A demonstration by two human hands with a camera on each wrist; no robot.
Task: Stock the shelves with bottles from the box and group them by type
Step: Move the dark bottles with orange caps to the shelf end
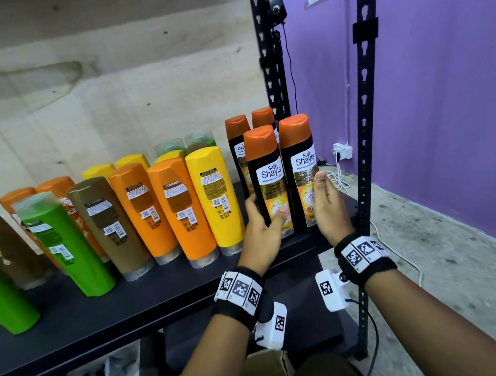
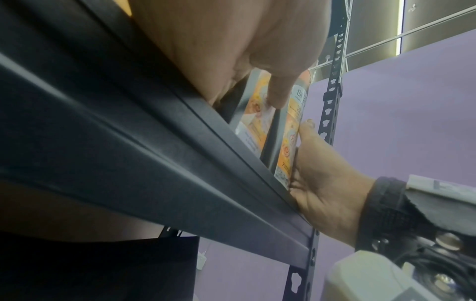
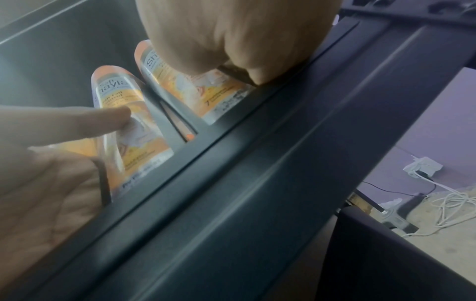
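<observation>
Two black Shayla bottles with orange caps stand upright side by side at the right end of the black shelf [image 1: 161,303]. My left hand [image 1: 267,215] grips the left bottle [image 1: 264,172] low down, thumb on the label and fingers round its left side. My right hand [image 1: 324,200] holds the right bottle [image 1: 299,167] from the right, thumb on its front edge, fingers hidden behind. Two more such bottles [image 1: 238,136] stand behind. In the left wrist view the left bottle [image 2: 255,122] and the right bottle [image 2: 291,132] rise above the shelf rim. The right wrist view shows both bottles [image 3: 206,95].
Rows of orange [image 1: 167,210], yellow [image 1: 212,195], brown [image 1: 107,225] and green bottles [image 1: 61,243] fill the shelf to the left. The black rack post [image 1: 366,151] stands just right of my right hand. A cardboard box [image 1: 266,369] sits below. Cables [image 1: 339,179] lie on the floor.
</observation>
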